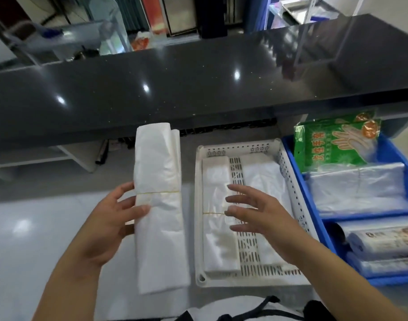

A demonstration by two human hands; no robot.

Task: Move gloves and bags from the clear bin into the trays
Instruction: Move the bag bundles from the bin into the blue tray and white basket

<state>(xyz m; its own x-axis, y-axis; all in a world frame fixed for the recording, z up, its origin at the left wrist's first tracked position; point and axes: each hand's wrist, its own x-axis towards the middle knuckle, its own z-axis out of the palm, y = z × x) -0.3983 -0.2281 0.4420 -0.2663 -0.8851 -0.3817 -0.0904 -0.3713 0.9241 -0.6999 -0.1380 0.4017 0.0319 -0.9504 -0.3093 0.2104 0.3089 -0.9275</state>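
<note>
My left hand (110,223) grips a long white bundle of plastic bags (158,205), bound by a yellow rubber band, held upright in the air left of the white perforated tray (288,177). Two flat bundles of bags lie in that tray, the left bundle (215,228) also banded. My right hand (258,212) hovers over the tray with fingers spread, holding nothing. At the right, a blue tray (298,167) holds green packets of disposable gloves (332,144), a clear stack of bags (360,191) and rolled bags (383,242). A clear bin (325,35) stands on the dark counter at the back right.
A glossy black counter (175,89) runs across the back, above the work surface. Another clear acrylic box (66,38) sits at the back left. The pale worktop (36,228) stretches to the left of the trays.
</note>
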